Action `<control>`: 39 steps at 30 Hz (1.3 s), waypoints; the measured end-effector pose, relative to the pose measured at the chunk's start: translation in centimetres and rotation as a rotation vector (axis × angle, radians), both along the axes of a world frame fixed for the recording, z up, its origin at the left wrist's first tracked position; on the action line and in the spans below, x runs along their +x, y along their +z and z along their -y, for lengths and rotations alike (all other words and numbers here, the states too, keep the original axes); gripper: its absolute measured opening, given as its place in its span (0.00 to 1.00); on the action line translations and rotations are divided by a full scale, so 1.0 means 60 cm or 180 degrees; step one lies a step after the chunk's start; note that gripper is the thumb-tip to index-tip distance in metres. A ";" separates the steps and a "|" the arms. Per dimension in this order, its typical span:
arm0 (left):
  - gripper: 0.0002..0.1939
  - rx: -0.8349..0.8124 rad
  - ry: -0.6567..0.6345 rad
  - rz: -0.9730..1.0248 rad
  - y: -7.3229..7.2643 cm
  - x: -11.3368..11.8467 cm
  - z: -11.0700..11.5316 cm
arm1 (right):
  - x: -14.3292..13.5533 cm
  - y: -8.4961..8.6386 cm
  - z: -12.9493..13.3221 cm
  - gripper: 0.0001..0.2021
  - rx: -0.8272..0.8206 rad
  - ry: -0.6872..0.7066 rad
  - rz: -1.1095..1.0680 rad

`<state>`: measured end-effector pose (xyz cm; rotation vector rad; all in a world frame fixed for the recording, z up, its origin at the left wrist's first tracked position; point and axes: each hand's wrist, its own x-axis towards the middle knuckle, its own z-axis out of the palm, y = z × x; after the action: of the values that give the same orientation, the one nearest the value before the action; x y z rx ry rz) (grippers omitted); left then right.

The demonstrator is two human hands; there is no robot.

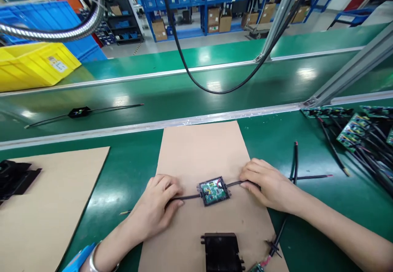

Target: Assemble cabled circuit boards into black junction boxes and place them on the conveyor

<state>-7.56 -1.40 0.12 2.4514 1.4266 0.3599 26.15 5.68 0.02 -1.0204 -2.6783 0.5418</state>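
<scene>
A green circuit board in a small black case [214, 191] lies on a sheet of brown cardboard [199, 149]. One black cable leaves each side of the case. My left hand [162, 202] is closed on the left cable, with the cable's end showing past my wrist. Fingers of my right hand [260, 182] pinch the right cable a little way from the case. Nearer to me on the cardboard sits a black plastic housing [221, 252]. Beside it is another board with a black cable [278, 239], partly out of frame.
Boards with black cables [356, 133] are heaped at the right. A second cardboard sheet [52, 206] at left holds black plastic parts [15, 178]. Past the metal rail, a cased board [79, 112] lies on the green surface. A black cable [215, 92] hangs overhead.
</scene>
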 end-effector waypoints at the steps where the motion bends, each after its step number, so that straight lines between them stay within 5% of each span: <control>1: 0.07 0.0116 0.0072 -0.0126 -0.001 -0.008 -0.014 | -0.005 -0.002 -0.015 0.08 0.0167 -0.0039 -0.0009; 4: 0.08 0.0483 0.0419 -0.0352 0.013 -0.017 -0.100 | -0.031 0.011 -0.103 0.09 0.0658 -0.0346 0.0045; 9: 0.12 0.0878 0.1177 -0.0422 0.048 -0.004 -0.293 | -0.076 0.072 -0.290 0.11 0.0856 -0.0933 0.0074; 12: 0.21 0.0890 0.1400 -0.0333 0.039 0.003 -0.326 | -0.078 0.087 -0.304 0.16 0.0825 -0.1130 0.0117; 15: 0.17 0.0698 0.1175 -0.0197 0.026 0.002 -0.264 | -0.055 0.085 -0.208 0.12 0.0602 -0.0738 0.0177; 19: 0.12 0.0187 0.0430 0.0123 0.039 0.018 -0.097 | -0.014 0.080 -0.008 0.02 -0.0794 0.0804 0.0062; 23: 0.35 -0.0844 -0.0749 0.0641 0.048 0.072 0.041 | -0.001 0.050 0.123 0.15 -0.1362 0.0868 0.0202; 25: 0.38 -0.0905 -0.0969 0.0556 0.036 0.096 0.071 | 0.000 0.031 0.144 0.14 -0.1303 0.0822 0.0267; 29: 0.29 -0.0710 -0.0846 0.0695 0.014 0.114 0.078 | 0.008 0.027 0.135 0.09 -0.1411 0.0958 0.0227; 32: 0.28 -0.0671 -0.0574 0.1332 0.032 0.120 0.080 | 0.009 0.052 0.121 0.08 -0.1586 0.0886 -0.0023; 35: 0.32 -0.1384 -0.0312 0.2094 0.063 0.137 0.093 | -0.006 0.069 0.110 0.04 -0.1326 0.0640 -0.0607; 39: 0.12 -0.2009 0.0485 0.1948 0.074 0.155 0.101 | -0.032 0.072 0.092 0.04 -0.0839 0.0331 -0.1108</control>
<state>1.73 -7.48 4.58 1.5550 1.2082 0.5344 24.25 0.19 4.34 -0.7629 -2.4001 1.0136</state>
